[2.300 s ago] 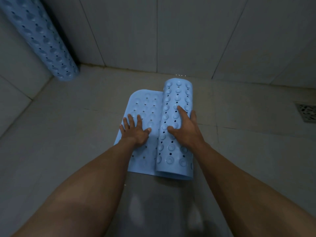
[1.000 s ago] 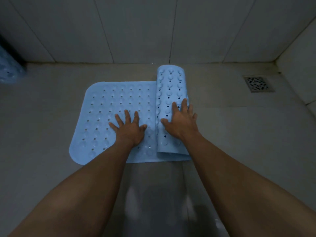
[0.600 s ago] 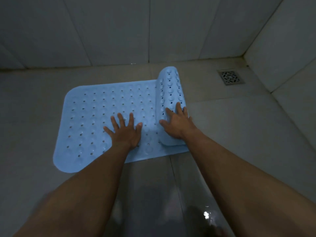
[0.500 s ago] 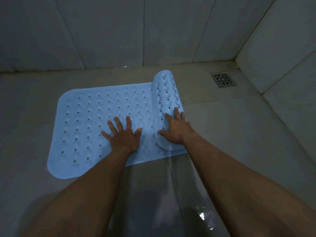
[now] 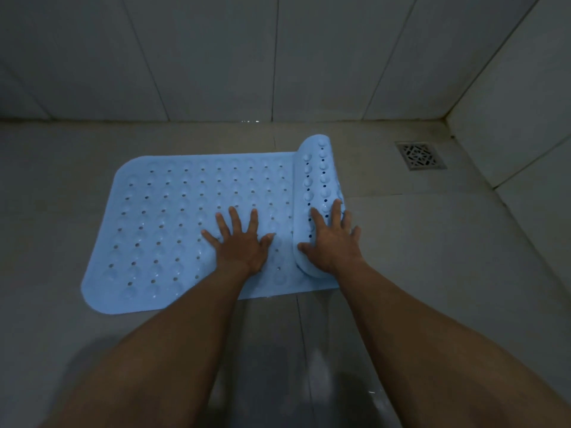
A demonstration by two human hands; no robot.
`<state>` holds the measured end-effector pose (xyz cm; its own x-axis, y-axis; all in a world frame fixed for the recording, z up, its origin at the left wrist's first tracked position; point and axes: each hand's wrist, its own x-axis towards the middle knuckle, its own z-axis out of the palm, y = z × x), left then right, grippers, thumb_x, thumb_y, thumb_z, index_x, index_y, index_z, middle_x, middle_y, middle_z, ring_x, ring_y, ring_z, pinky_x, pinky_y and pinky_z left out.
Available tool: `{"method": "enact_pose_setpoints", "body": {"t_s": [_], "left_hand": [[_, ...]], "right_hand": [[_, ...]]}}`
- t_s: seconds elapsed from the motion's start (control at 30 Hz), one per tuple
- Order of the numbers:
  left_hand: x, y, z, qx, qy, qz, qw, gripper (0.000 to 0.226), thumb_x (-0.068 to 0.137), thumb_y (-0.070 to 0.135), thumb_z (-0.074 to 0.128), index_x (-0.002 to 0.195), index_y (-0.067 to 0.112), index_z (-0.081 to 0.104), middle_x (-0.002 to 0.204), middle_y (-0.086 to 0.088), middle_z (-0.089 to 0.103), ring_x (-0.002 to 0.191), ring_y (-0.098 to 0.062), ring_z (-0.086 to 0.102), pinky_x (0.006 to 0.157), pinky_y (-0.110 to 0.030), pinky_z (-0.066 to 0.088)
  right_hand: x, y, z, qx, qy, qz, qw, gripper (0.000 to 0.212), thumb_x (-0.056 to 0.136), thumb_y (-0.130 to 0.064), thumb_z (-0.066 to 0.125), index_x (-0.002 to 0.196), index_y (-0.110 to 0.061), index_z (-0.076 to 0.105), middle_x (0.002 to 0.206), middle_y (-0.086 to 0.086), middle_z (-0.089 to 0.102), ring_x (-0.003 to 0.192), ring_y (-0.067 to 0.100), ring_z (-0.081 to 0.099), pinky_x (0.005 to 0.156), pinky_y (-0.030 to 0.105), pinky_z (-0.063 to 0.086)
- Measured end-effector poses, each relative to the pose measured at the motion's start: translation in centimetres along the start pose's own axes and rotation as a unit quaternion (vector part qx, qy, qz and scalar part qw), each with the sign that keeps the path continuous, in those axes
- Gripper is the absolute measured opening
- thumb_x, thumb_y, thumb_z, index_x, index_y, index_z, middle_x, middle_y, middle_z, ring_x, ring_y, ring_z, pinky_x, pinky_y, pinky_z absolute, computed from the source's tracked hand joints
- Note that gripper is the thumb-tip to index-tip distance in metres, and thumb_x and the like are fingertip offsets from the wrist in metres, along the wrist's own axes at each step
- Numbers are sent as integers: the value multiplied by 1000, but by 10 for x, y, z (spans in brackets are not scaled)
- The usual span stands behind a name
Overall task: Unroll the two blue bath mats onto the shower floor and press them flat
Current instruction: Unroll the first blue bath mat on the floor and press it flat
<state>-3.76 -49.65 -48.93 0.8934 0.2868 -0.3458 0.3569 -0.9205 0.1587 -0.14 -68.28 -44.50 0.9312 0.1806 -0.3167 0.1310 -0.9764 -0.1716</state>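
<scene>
A light blue bath mat (image 5: pixel 173 223) with holes and suction cups lies mostly flat on the tiled shower floor (image 5: pixel 432 257). Its right end still forms a thin roll (image 5: pixel 319 177). My left hand (image 5: pixel 242 245) presses the flat part with fingers spread. My right hand (image 5: pixel 335 242) rests on the near end of the roll, fingers straight across it. The second blue mat is out of view.
A square metal drain grate (image 5: pixel 420 155) sits in the floor at the far right, near the corner. Tiled walls (image 5: pixel 278 57) close off the back and the right side. Bare floor lies between the roll and the drain.
The roll has moved right under my right hand and grown thinner, and the flat part is longer. The view has swung right, so the second rolled mat at the left has dropped out.
</scene>
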Motion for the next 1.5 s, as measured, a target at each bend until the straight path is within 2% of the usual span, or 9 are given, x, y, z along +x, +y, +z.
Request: {"method": "enact_pose_setpoints", "body": {"t_s": [0.1,0.37,0.83,1.07,1.2,1.3,1.37,1.43,1.5], "left_hand": [[-5,18,-2,2,-5,-33,999,66,101,57,15,157,32,-9,163,-10,-21,147,-41,-21,109,-74,-6],[-13,41,6,-37,-46,-114,992,91,77,89,9,146,45,-30,155,-6,-40,141,-43,-34,103,-79,-10],[-12,36,6,4,-38,-96,995,88,79,87,6,146,43,-29,156,-7,-38,142,-42,-32,105,-77,-13],[-7,74,15,7,-5,24,1000,70,94,72,7,154,42,-15,161,-5,-27,147,-35,-26,110,-70,-15],[-3,99,14,34,2,57,998,62,101,56,16,155,40,-11,163,-8,-21,148,-39,-19,110,-73,-8],[-1,119,14,41,-12,48,998,63,102,48,22,156,37,-9,164,-10,-20,149,-40,-17,111,-72,-5],[2,133,15,27,-21,27,999,65,101,53,21,157,34,-6,163,-12,-20,148,-41,-18,111,-72,-6],[5,142,18,18,-16,22,999,73,97,65,18,157,31,-5,163,-11,-20,147,-43,-18,110,-73,-9],[7,146,23,30,-9,27,999,84,91,77,14,156,30,-10,163,-10,-22,146,-45,-20,109,-73,-12]], "right_hand": [[-5,22,5,24,21,-15,999,84,93,-47,56,157,-31,4,161,14,-23,149,42,-6,116,62,7],[-10,54,11,95,9,-63,993,87,94,-41,58,158,-30,0,161,13,-25,149,41,0,119,52,16],[-13,58,9,92,-18,-47,995,86,96,-37,53,157,-27,-7,159,14,-29,149,40,-5,119,54,14],[-9,68,6,-2,41,-18,999,89,90,-34,51,157,-21,-5,162,11,-22,148,41,-14,114,68,2],[-6,81,-3,30,39,-27,998,77,93,-31,47,158,-26,3,164,7,-15,149,39,-7,116,64,6],[0,91,-13,107,33,-8,994,71,99,-47,38,158,-23,5,165,13,-5,149,39,9,118,56,14],[5,99,-18,123,53,-9,991,80,97,-51,45,157,-22,0,162,21,5,146,41,16,118,55,18],[6,112,-20,78,59,-7,995,91,93,-34,57,157,-23,-8,158,29,13,145,43,18,115,55,21],[5,127,-19,7,60,11,998,92,88,-24,61,157,-22,0,159,29,5,147,44,9,116,58,18]]}}
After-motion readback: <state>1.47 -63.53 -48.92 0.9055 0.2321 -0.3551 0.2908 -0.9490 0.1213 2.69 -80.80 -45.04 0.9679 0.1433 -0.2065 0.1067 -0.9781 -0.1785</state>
